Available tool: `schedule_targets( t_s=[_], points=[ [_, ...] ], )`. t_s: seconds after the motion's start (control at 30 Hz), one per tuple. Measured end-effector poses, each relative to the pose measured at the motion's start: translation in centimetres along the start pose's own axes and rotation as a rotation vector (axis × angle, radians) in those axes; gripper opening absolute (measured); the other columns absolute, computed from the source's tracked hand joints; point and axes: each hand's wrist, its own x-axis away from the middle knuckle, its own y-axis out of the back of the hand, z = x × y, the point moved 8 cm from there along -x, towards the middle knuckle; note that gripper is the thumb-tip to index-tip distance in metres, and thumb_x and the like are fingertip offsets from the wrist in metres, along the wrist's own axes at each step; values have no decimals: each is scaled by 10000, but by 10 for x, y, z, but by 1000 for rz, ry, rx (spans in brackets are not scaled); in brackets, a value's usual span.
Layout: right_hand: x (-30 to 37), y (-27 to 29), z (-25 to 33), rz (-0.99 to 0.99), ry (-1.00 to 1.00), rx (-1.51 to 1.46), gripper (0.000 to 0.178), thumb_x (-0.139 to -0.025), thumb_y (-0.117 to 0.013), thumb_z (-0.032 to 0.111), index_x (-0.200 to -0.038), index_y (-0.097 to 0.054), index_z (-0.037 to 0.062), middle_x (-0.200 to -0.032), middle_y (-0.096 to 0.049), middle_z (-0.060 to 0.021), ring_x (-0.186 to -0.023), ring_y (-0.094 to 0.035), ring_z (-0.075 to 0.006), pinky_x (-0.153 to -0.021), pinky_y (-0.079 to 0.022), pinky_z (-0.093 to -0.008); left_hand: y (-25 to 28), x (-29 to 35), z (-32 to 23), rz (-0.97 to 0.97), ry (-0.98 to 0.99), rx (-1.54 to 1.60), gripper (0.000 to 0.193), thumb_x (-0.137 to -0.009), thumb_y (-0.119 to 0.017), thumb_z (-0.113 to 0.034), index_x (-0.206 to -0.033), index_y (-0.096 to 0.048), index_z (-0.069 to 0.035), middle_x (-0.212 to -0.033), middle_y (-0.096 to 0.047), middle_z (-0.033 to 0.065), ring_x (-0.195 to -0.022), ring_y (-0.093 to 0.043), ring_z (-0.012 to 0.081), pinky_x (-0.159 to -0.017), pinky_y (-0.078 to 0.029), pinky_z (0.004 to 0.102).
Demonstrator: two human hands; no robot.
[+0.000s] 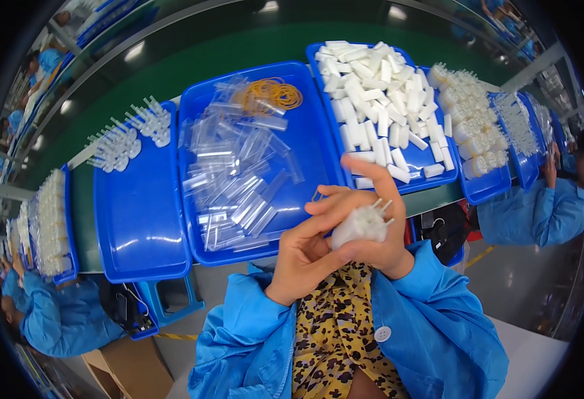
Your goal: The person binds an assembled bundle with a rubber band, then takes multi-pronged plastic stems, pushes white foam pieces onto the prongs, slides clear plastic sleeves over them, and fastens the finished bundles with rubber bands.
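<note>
In front of my chest, both hands hold a white plastic part with thin prongs (362, 227); its prongs point up and to the right. My left hand (298, 256) curls round it from the left, with the fingers reaching over its far side. My right hand (393, 249) grips it from the right, one finger raised and bent above it. By the left fingertips shows a small yellowish loop, perhaps a rubber band (317, 195). Just beyond the hands, a blue tray (308, 153) carries clear plastic sleeves (239, 173) and a heap of yellow rubber bands (272, 95).
White blocks (378, 93) fill a blue tray at the right. Farther right stand trays of white pronged parts (471, 120). On the left, another blue tray (139, 219) holds several pronged parts (116, 146) at its far end. Co-workers in blue sit on both sides. A blue stool (172, 299) stands below.
</note>
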Motion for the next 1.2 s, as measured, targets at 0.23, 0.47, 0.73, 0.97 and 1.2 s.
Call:
schedule_targets(
  t_s=[0.23, 0.47, 0.73, 0.97, 1.2],
  points=[
    [-4, -29, -12, 121, -136, -44, 663, -791, -759, 292, -1271, -452, -48, -993, -676, -141, -1121, -586, -258, -1014, -401, -400, 15, 18, -10, -69, 41, -104, 551, -840, -680, -74, -1326, -445, 39, -1273, -534, 145, -1162, -541, 236, -982, -450, 371],
    [-36, -42, -44, 343, 282, 1058, 319, -722, -696, 166, -1023, -649, 70, -1044, -630, -81, -1050, -556, -297, -902, -435, -376, 36, 32, -32, -78, -12, 274, 612, -950, -538, -299, -1397, -318, 56, -1324, -486, 213, -1194, -531, 338, -966, -465, 410],
    [-30, -57, -59, 434, 273, 1274, 242, -672, -653, 55, -896, -561, 66, -849, -517, -111, -856, -547, -290, -761, -439, -404, 42, 36, -31, -29, -37, 572, 581, -985, -462, -309, -1413, -281, 40, -1257, -505, 206, -1016, -585, 259, -788, -502, 325],
    [-28, -4, -47, -4, -90, 376, 224, -807, -583, -48, -992, -482, 30, -879, -475, -57, -784, -515, -135, -651, -442, -307, 43, 32, -25, -208, 61, 493, 563, -989, -447, -331, -1395, -315, 36, -1222, -521, 192, -983, -577, 233, -758, -478, 312],
    [-21, -31, 11, 178, -95, 281, 280, -741, -729, 60, -1011, -654, 44, -917, -467, -11, -617, -406, -28, -538, -339, -175, 35, 25, -29, -198, 55, 318, 583, -973, -481, -359, -1394, -337, 19, -1179, -558, 147, -944, -576, 196, -735, -468, 286]
  ],
)
